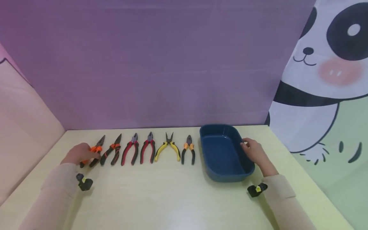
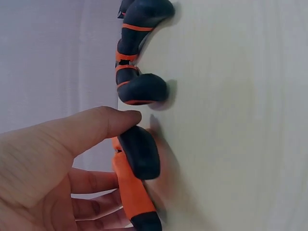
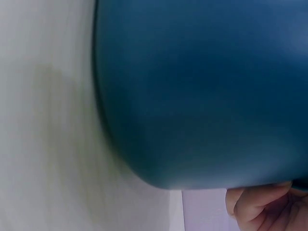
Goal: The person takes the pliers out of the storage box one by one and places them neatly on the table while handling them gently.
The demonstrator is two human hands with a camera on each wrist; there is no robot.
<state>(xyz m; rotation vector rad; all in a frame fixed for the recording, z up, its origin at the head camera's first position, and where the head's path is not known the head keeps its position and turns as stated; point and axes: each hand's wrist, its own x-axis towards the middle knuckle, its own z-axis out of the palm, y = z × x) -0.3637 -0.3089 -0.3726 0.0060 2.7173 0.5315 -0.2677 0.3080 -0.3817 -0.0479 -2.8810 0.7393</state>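
Observation:
At the left end of a row of pliers, my left hand [image 1: 80,153] grips the orange-and-black long-nose pliers [image 1: 100,141]. In the left wrist view its thumb lies on one black-ended handle and the fingers are against the orange handle [image 2: 131,190]. The pliers' tips point away from me. My right hand [image 1: 254,152] pinches the right rim of a deep blue rectangular dish [image 1: 227,177], thumb and fingers at the edge. That dish fills most of the right wrist view, its outer wall [image 3: 192,110] hiding part of the hand.
Right of the held pliers lie black-and-orange pliers [image 1: 115,146], two red-and-black pairs [image 1: 124,155] [image 1: 153,149], yellow pliers [image 1: 162,149], and a smaller orange-and-black pair [image 1: 188,145]. A purple backdrop [image 1: 166,64] rises behind the pale table [image 1: 161,198].

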